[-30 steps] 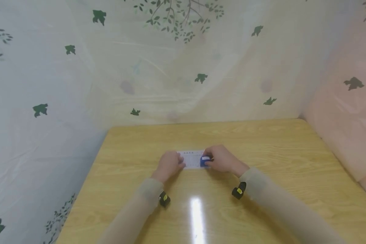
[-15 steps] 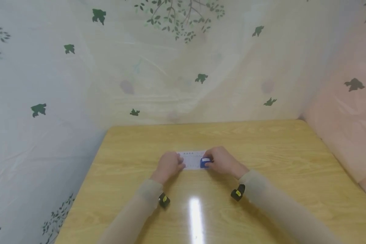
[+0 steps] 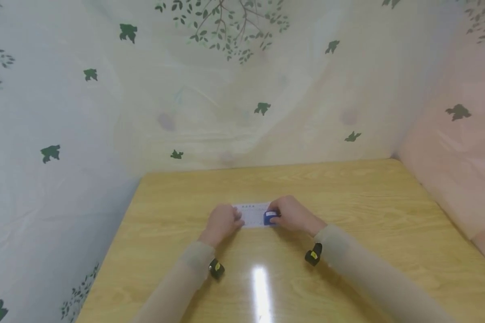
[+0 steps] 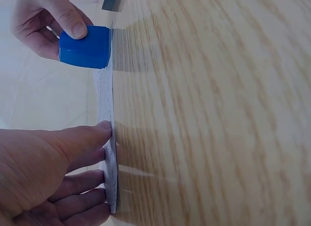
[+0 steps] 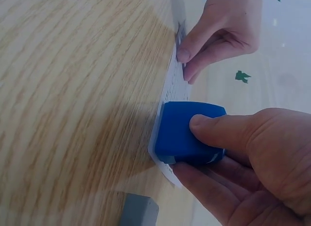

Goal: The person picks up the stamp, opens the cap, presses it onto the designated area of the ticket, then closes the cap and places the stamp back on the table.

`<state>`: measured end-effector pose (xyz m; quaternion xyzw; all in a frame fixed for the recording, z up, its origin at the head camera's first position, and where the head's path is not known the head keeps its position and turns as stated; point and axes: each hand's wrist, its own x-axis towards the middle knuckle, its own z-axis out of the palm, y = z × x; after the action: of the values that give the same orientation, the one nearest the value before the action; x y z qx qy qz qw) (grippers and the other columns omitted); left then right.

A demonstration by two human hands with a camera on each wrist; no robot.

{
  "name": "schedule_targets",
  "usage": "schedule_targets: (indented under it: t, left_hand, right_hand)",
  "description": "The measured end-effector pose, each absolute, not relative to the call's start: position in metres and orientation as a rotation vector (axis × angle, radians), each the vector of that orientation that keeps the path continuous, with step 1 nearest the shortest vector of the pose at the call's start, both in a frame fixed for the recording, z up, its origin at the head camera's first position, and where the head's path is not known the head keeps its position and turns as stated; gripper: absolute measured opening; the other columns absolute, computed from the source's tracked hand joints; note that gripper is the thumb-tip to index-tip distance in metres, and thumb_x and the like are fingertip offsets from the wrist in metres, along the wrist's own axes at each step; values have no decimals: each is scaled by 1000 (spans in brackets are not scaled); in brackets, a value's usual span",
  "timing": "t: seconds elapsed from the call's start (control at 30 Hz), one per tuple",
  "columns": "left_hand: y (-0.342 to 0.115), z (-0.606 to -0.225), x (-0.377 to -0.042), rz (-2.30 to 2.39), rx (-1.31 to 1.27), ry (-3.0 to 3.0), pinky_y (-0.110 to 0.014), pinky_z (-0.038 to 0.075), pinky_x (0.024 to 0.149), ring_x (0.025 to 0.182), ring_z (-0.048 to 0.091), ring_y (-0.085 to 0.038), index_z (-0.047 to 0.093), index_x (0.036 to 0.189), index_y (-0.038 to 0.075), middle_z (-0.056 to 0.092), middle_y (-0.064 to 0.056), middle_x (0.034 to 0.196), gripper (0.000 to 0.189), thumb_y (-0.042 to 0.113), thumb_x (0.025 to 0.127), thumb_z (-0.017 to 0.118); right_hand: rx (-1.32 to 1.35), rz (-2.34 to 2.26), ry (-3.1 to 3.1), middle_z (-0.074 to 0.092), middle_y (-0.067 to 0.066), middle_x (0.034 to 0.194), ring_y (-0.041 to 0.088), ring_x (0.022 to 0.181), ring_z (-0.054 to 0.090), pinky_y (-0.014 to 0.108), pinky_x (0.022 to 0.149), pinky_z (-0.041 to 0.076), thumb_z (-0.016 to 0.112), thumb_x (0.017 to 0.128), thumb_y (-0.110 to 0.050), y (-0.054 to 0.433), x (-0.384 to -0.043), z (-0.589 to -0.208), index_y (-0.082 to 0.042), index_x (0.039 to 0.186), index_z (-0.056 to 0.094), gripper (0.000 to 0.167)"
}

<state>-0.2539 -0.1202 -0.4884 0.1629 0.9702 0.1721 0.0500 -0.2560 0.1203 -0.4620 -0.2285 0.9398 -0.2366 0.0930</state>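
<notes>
And the right hand (image 3: pixel 292 214) has thumb and fingers clamped around a blue stamp-like block (image 5: pixel 182 133), the block sitting on the right end of a printed paper slip (image 3: pixel 253 215), flat on the wooden table (image 3: pixel 186 193). Over at the slip's left end, the left hand (image 3: pixel 221 221) rests its fingertips, thumb and fingers apart. Black wrist cameras (image 3: pixel 216 269) sit beside both sleeve cuffs (image 3: pixel 335 240).

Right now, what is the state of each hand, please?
Left hand: open, touching the paper.
Right hand: closed, holding the blue object on the paper.
</notes>
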Motion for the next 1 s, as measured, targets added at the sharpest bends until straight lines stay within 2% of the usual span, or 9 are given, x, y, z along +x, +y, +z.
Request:
schedule_targets:
  t: [0.13,0.37,0.6,0.8,1.0]
  left_hand:
    - [-122,-491,-252,514,472,2952,-25,55,68,70,60,-10,82,103,9,81,-9,93,19,26,95,80]
    - [-121,-491,-252,473,506,2976,-27,57,69,69,59,-11,80,93,9,77,-5,84,17,26,96,79]
    - [-118,-487,-254,421,568,3002,-27,56,68,68,55,-11,79,92,10,71,-2,78,19,27,97,78]
    - [-118,-487,-253,406,547,3005,-31,60,72,70,60,-12,80,96,9,76,-5,85,19,28,96,79]
    - [-116,-488,-253,423,530,3013,-33,61,75,72,64,-14,81,99,9,80,-7,91,20,28,96,80]
  right_hand:
    - [-677,-702,2781,80,12,111,20,98,75,40,91,65,79,93,-9,119,-256,-465,-4,115,78,22]
    - [-788,-663,2770,80,7,104,15,90,71,37,86,63,79,94,-11,121,-262,-462,-6,110,77,17]
    - [-735,-735,2786,79,4,109,22,105,74,47,99,62,76,97,-14,134,-268,-443,-12,111,77,13]
    - [-741,-771,2769,79,10,115,27,109,75,46,98,64,74,99,-12,142,-268,-430,-8,116,75,18]
    - [-695,-944,2740,78,7,117,27,114,75,45,98,64,70,102,-12,163,-270,-427,-11,118,73,16]
